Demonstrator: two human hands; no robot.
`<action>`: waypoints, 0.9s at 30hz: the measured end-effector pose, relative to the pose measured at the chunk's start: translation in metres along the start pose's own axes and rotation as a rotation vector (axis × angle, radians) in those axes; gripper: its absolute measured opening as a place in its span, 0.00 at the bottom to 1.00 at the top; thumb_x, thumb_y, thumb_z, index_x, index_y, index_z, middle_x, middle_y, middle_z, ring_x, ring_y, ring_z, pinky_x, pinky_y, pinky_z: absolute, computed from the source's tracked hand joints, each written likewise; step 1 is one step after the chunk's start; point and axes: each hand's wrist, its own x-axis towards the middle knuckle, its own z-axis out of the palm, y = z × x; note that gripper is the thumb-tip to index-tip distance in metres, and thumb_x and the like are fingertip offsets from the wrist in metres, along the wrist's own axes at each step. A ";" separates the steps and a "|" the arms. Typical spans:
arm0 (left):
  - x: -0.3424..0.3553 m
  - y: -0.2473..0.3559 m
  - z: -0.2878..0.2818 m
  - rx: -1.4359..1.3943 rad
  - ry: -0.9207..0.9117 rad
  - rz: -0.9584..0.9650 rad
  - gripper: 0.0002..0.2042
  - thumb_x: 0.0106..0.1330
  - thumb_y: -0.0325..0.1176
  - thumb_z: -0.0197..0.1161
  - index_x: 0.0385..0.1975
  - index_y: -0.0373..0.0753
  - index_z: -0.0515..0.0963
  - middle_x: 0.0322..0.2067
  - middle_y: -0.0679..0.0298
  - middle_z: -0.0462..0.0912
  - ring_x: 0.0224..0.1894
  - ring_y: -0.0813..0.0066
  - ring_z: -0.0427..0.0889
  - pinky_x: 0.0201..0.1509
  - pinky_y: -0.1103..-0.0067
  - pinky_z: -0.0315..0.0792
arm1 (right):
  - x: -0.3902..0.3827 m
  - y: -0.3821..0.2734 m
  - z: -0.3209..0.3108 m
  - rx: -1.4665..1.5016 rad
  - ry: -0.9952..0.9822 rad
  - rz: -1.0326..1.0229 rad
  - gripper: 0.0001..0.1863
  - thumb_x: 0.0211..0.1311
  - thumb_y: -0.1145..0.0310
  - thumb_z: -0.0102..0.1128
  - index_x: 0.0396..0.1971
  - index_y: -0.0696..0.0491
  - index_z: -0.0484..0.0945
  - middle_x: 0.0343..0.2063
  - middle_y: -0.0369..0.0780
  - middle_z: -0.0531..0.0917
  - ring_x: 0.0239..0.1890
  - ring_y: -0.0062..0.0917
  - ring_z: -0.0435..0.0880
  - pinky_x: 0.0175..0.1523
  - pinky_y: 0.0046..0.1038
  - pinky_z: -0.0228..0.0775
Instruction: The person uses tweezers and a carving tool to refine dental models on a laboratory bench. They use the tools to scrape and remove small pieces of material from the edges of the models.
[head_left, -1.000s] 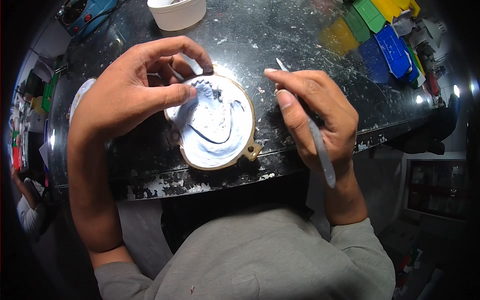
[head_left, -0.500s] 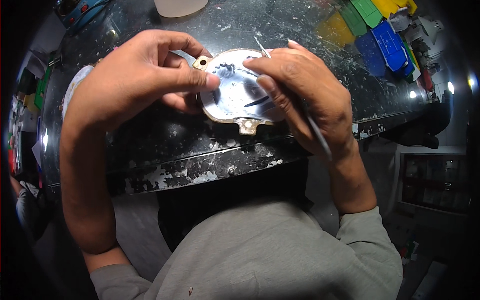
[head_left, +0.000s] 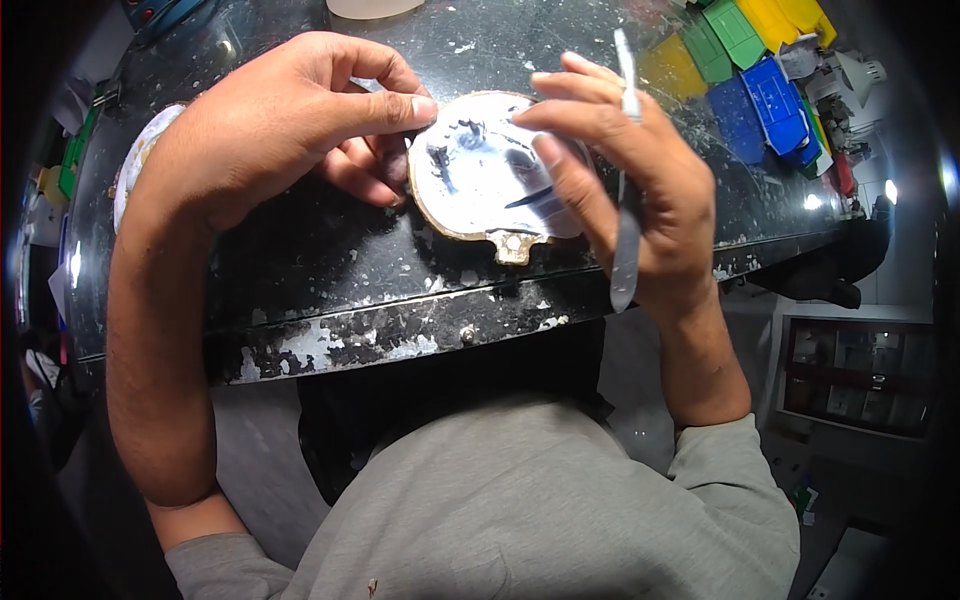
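My left hand (head_left: 345, 120) pinches the upper left edge of a round plate (head_left: 470, 180), thumb on top, hiding the tab there. The plate has a shiny white face with dark smears, a dull gold rim and a holed tab at its near side. It is tilted over the bench. Over its right part hovers my right hand (head_left: 630, 170), index finger and thumb spread apart. A slim metal spatula (head_left: 626, 255) is held in that hand, passing behind the fingers, with its flat rounded end pointing toward me and a whitish end pointing away.
The dark, paint-chipped bench (head_left: 330, 260) has a worn front edge. Another round whitish piece (head_left: 145, 150) lies by my left forearm. Green, yellow and blue plastic bins (head_left: 775, 100) stand at the far right. A pale container (head_left: 375, 8) is at the back.
My right hand has lifted off the plate's face and opened its fingers, and the spatula has swung more upright. My left thumb has shifted up onto the plate's corner tab.
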 end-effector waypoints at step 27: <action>0.003 -0.001 0.000 -0.023 -0.022 -0.006 0.17 0.77 0.41 0.68 0.48 0.31 0.82 0.27 0.65 0.84 0.26 0.86 0.86 0.33 0.85 0.88 | -0.006 -0.008 0.004 0.041 -0.063 0.124 0.14 0.65 0.70 0.72 0.50 0.49 0.93 0.53 0.48 0.91 0.62 0.38 0.88 0.73 0.44 0.72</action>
